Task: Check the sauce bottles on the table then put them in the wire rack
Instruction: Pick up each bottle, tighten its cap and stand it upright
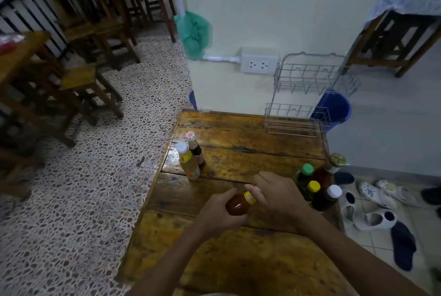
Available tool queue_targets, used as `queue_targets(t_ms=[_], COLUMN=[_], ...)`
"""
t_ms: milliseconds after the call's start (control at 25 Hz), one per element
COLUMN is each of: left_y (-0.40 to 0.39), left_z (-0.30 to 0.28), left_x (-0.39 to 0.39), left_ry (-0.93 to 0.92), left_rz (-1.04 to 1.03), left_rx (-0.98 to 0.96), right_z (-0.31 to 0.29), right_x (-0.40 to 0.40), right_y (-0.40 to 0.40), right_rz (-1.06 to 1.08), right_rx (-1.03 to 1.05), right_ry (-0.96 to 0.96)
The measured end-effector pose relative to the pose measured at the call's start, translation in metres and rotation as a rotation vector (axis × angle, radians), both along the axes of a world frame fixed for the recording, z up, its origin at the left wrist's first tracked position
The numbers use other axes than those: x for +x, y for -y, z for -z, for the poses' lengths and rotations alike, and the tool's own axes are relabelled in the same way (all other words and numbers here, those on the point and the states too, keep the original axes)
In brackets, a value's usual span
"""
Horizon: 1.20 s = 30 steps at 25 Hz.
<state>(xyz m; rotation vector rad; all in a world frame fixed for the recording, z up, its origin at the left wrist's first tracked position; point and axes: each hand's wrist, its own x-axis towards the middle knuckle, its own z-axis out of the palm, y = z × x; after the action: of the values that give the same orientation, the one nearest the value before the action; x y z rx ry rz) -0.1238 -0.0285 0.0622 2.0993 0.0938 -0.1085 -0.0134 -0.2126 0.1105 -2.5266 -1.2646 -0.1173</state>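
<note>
You have the red sauce bottle (238, 205) lifted off the wooden table (250, 133), tilted so its yellow cap (249, 197) points toward the wire rack (307, 95), which stands well beyond it at the table's far edge against the wall. Your left hand (218, 214) is wrapped round the bottle's body from the side away from the rack, and your right hand (278, 194) has its fingers closed on the cap end, so both hands are clamped on the one bottle. This looks like the checking step: try the cap with the right hand while the left keeps the body from turning, and bring the bottle upright before you loosen anything, since a tilted bottle with a slack cap could leak. Two bottles (191, 158) stand together nearer the rack on your left, a cluster of bottles (319, 183) just to the right of your hands. Both rack tiers are empty, so carry this one there by its body once the cap feels tight.
</note>
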Motion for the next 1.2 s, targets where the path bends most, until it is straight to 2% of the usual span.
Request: queue_targets(t_ms=[120, 160, 200, 320, 360, 440, 560, 600, 720, 800, 840, 920, 960, 1000, 1120, 1200], left_y=[-0.007, -0.007, -0.008, -0.011, -0.013, -0.02, -0.032, -0.035, -0.039, -0.037, -0.036, -0.032, -0.031, -0.03, -0.035, -0.044], left_z=[-0.001, 0.0, 0.002, 0.011, 0.012, 0.011, 0.008, 0.007, 0.008, 0.011, 0.013, 0.019, 0.023, 0.026, 0.036, 0.043], left_x=[0.002, 0.002, 0.002, -0.002, -0.004, -0.005, -0.005, -0.005, -0.007, -0.008, -0.009, -0.012, -0.014, -0.016, -0.017, -0.016], left_ry=[0.045, 0.053, 0.063, 0.123, 0.125, 0.088, 0.046, 0.049, 0.049, 0.052, 0.062, 0.092, 0.105, 0.108, 0.08, 0.038], left_rz=[0.031, 0.019, 0.001, -0.029, -0.031, -0.038, -0.027, -0.01, 0.018, 0.002, -0.019, -0.072, -0.091, -0.103, -0.149, -0.187], left_rx=[0.043, 0.085, 0.143, 0.296, 0.288, 0.192, -0.022, -0.058, -0.066, -0.007, 0.054, 0.206, 0.251, 0.261, 0.155, 0.022], right_z=[0.003, 0.001, -0.001, -0.005, -0.009, -0.014, -0.009, -0.006, -0.004, -0.003, -0.002, 0.002, 0.002, 0.0, 0.0, 0.001], right_x=[0.006, 0.006, 0.004, -0.002, -0.001, -0.003, -0.003, 0.0, 0.007, 0.004, 0.001, -0.002, -0.003, -0.003, -0.008, -0.015], right_y=[-0.01, -0.014, -0.019, -0.035, -0.038, -0.041, -0.042, -0.04, -0.043, -0.05, -0.053, -0.059, -0.061, -0.064, -0.075, -0.088], right_rz=[0.056, 0.133, 0.191, 0.243, 0.26, 0.275, 0.058, -0.036, -0.113, 0.009, 0.071, 0.064, 0.057, 0.052, 0.091, 0.242], right_rx=[-0.032, -0.059, -0.17, -0.322, -0.341, -0.238, -0.114, -0.097, -0.078, -0.033, -0.095, -0.436, -0.535, -0.544, -0.381, -0.169], right_ry=[-0.014, -0.061, -0.095, -0.313, -0.382, -0.464, -0.024, 0.058, 0.072, 0.031, 0.029, -0.074, -0.159, -0.21, -0.312, -0.52])
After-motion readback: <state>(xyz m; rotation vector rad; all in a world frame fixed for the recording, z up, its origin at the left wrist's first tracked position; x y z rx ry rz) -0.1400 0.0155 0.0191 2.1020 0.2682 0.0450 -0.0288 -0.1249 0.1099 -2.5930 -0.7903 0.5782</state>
